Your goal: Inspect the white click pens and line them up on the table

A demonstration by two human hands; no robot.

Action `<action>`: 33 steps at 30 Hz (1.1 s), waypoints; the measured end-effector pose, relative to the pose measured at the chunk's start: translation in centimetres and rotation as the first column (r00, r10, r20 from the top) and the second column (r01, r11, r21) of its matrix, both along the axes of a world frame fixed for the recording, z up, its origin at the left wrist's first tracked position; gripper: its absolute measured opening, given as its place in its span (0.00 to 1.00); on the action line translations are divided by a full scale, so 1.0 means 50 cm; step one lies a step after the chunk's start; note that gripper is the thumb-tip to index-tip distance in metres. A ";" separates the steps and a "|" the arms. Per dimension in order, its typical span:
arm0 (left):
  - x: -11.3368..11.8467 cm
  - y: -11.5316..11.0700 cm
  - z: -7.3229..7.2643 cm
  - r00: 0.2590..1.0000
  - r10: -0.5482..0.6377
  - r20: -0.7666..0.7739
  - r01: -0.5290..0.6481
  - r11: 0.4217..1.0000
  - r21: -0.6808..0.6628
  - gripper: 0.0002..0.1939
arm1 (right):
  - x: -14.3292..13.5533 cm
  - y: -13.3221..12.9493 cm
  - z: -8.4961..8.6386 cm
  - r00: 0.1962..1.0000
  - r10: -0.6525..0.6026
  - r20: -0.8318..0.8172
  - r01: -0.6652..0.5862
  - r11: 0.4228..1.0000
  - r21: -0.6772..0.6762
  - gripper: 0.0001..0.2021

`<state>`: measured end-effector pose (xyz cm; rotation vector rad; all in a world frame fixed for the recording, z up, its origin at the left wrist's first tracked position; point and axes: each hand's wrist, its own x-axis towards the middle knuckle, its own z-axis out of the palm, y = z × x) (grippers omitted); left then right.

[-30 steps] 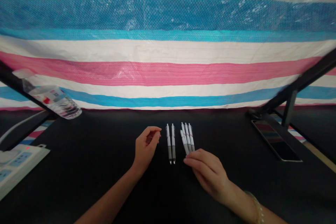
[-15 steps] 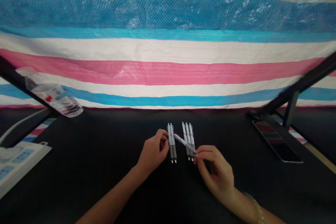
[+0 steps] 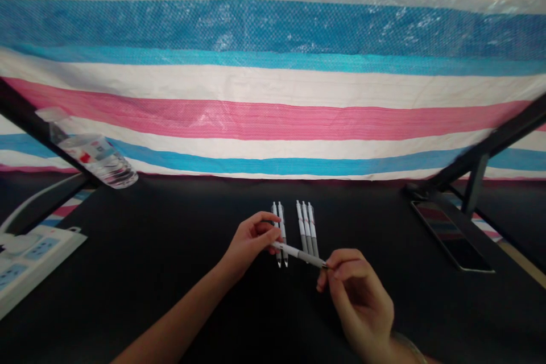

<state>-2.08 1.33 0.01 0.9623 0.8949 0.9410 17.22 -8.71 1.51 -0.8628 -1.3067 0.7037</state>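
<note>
A white pen with a grey grip point(image 3: 298, 254) is stretched between my two hands, slanting down to the right. My left hand point(image 3: 256, 236) pinches its white rear end. My right hand point(image 3: 360, 284) holds the tip end between thumb and fingers. Under and behind my left fingers lie two similar pens point(image 3: 281, 239) side by side, partly covered. Just right of them, a row of three matching pens point(image 3: 306, 224) lies with tips toward me; the held pen passes in front of their lower ends.
On the black table point(image 3: 205, 205), a phone point(image 3: 452, 236) lies at the right. A water bottle point(image 3: 100, 159) leans at the back left, near a white power strip point(image 3: 38, 261). Black bars point(image 3: 473, 182) slant up at both sides before a striped sheet point(image 3: 273, 119).
My right hand has drawn the pen toward me and slightly right. My left hand, formerly beside the two pens, has moved right and now grips the pen's rear end.
</note>
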 end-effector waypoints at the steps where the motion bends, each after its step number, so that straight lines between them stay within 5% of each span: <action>1: -0.002 0.002 0.004 0.999 0.025 0.043 -0.025 1.000 -0.010 0.20 | -0.004 -0.002 -0.003 0.999 0.027 -0.018 -0.028 0.999 -0.044 0.08; 5: -0.015 0.014 0.018 0.970 0.128 0.209 -0.115 0.991 -0.071 0.19 | -0.020 -0.002 -0.014 0.976 0.139 -0.165 -0.176 0.956 -0.233 0.05; 7: -0.021 0.021 0.021 0.958 0.129 0.257 -0.112 0.990 -0.082 0.17 | -0.027 0.001 -0.019 0.920 0.252 -0.301 -0.345 0.885 -0.314 0.04; 9: -0.026 0.025 0.021 0.952 0.113 0.285 -0.090 0.992 -0.091 0.17 | -0.032 0.004 -0.026 0.806 0.357 -0.472 -0.549 0.748 -0.373 0.11; 14: -0.032 0.025 0.017 0.962 0.016 0.272 0.019 0.992 -0.124 0.19 | -0.038 0.001 -0.048 0.475 0.358 -0.804 -0.878 0.246 -0.410 0.23; 17: -0.031 0.019 0.018 0.965 -0.115 0.236 0.148 0.981 -0.126 0.18 | -0.039 -0.011 -0.064 0.401 0.353 -0.846 -0.915 0.108 -0.389 0.23; 26: -0.027 0.010 0.015 0.942 -0.268 0.203 0.294 0.949 -0.111 0.18 | -0.038 -0.021 -0.056 0.326 0.403 -0.855 -0.930 -0.027 -0.367 0.26; 33: -0.021 0.005 0.019 0.956 -0.256 0.141 0.271 0.957 -0.103 0.18 | -0.042 -0.017 -0.060 0.506 0.466 -0.726 -0.833 0.048 -0.551 0.22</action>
